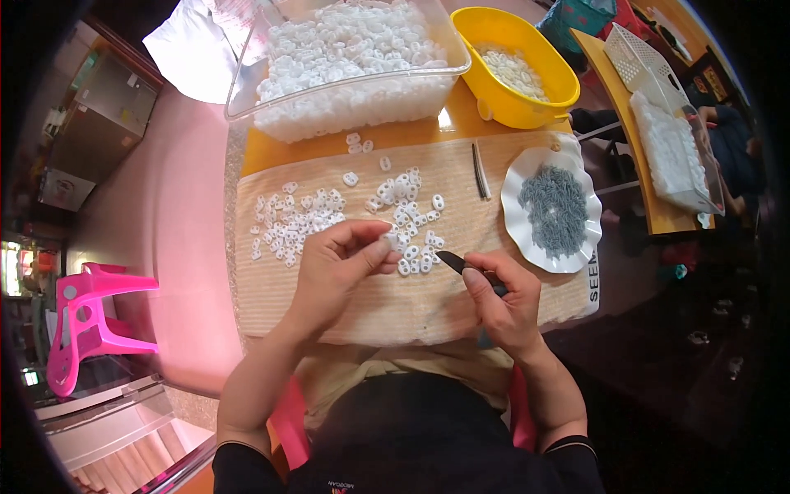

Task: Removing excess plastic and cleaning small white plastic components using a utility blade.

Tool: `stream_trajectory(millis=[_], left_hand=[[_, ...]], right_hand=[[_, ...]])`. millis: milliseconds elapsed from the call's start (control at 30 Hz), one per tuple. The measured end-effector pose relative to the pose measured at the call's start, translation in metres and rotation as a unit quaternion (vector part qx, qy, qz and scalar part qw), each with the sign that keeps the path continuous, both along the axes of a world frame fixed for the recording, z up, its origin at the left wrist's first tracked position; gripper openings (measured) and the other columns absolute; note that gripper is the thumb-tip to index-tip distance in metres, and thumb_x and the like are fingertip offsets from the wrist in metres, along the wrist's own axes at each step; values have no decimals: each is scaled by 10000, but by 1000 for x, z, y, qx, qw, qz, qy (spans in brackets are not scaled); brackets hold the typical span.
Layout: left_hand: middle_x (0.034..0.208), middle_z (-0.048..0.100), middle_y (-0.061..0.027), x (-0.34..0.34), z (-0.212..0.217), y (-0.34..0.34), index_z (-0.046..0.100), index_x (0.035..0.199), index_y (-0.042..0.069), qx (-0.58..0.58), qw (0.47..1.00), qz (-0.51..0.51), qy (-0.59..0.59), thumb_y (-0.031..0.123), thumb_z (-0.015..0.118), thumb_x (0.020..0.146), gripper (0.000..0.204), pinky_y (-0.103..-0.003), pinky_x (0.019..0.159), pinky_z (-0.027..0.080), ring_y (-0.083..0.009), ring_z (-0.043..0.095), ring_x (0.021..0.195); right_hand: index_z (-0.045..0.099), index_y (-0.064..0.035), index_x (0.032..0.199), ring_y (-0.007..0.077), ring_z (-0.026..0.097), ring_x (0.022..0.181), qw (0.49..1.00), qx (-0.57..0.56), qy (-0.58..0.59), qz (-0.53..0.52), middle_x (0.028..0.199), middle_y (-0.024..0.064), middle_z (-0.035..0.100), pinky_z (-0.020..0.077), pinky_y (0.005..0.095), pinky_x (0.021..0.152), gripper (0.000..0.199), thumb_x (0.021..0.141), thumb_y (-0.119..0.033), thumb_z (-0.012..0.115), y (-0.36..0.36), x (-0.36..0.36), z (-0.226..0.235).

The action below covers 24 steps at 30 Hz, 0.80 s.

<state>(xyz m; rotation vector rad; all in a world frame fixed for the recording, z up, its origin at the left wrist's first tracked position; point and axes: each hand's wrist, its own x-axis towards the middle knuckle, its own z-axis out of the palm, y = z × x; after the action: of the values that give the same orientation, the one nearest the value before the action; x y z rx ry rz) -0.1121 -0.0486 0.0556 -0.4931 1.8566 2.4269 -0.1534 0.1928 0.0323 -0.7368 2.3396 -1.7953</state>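
Between the fingertips of my left hand [346, 259] a small white plastic piece [392, 240] is pinched, partly covered by the fingers. My right hand [506, 300] grips a slim black pointed tool [451, 262]; its tip points left toward that piece, a short gap away. Whether it is a knife or tweezers cannot be made out. Just under the tip lie several loose white plastic pieces with dark holes [414, 265]. A larger heap of the same pieces [300, 218] spreads to the left of my left hand on the striped cloth [370, 317].
A clear bin [239, 95] full of white pieces stands at the back, beside a yellow basin [527, 115] with pale pieces. On the right sits a white scalloped plate [512, 222] of small grey parts. Two thin sticks [480, 171] lie left of it. A pink stool [90, 329] stands far left.
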Motion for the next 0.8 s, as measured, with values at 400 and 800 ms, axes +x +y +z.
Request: stream_trajectory(millis=[400, 800], left_hand=[[1025, 711, -128, 23, -12, 28, 631, 1122, -17, 108, 994, -4, -22, 39, 657, 929, 202, -288, 777, 596, -160, 696, 886], [951, 707, -111, 29, -18, 32, 622, 1131, -20, 121, 992, 20, -36, 40, 656, 930, 213, -285, 778, 603, -157, 703, 847]], right_hand=[[650, 46, 1056, 47, 532, 525, 994, -32, -105, 16, 798, 19, 577, 432, 207, 454, 147, 960, -63, 629, -8, 14, -1], [650, 41, 1057, 59, 547, 521, 996, -21, -80, 27, 807, 39, 576, 425, 202, 447, 138, 949, -43, 637, -13, 18, -1]])
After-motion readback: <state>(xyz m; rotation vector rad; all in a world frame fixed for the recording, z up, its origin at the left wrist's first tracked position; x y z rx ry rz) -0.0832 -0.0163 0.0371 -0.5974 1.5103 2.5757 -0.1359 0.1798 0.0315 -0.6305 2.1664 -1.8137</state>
